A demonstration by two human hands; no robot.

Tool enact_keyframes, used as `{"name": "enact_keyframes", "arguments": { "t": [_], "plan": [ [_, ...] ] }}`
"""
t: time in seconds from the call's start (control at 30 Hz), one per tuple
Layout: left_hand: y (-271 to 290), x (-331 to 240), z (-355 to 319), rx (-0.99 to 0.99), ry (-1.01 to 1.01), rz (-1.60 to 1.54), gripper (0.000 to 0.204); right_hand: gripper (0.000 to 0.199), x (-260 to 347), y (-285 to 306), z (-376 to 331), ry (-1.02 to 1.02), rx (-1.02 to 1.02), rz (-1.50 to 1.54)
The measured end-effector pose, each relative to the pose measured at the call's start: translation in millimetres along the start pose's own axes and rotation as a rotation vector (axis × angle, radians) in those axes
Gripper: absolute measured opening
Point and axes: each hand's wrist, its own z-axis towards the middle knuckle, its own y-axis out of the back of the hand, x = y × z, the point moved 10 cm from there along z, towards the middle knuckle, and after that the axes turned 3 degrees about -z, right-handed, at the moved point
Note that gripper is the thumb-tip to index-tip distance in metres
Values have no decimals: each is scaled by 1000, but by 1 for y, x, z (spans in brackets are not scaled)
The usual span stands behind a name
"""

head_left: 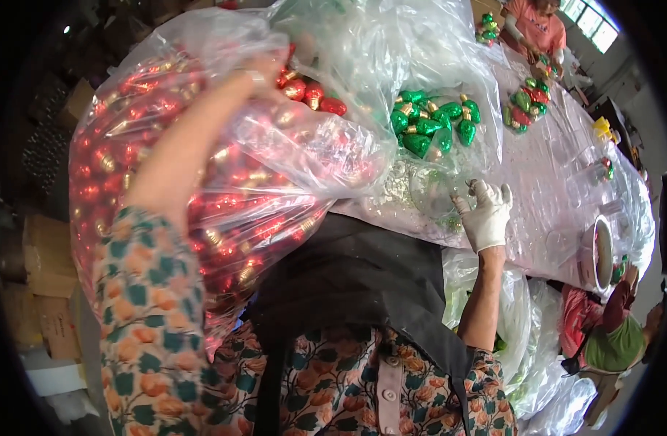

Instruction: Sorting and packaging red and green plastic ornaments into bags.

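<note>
A big clear plastic bag (159, 138) full of shiny red light-bulb ornaments with gold caps lies on the left. My left hand (264, 76) reaches over it to the bag's mouth, beside a few exposed red bulb ornaments (313, 94). Motion blur and the plastic hide its fingers. My right hand (487, 214), in a white glove with bare fingertips, is curled at the edge of a clear round plastic container (436, 190); thumb and fingers appear to pinch its rim. Just beyond that container, green glittery bulb ornaments (428, 123) lie in a pile on the plastic.
Clear plastic sheeting (544, 160) covers the table. A group of red and green ornaments (526, 105) lies farther right, near a white tub (597, 254). One person (537, 29) works at the far end, another (620, 334) at the right. Cardboard boxes (54, 254) stand at left.
</note>
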Motion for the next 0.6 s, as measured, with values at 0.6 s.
{"name": "enact_keyframes", "arguments": {
  "t": [0.6],
  "plan": [
    [-4, -11, 30, -112, 47, -35, 34, 17, -48, 45, -85, -175, -423, 293]
  ]
}}
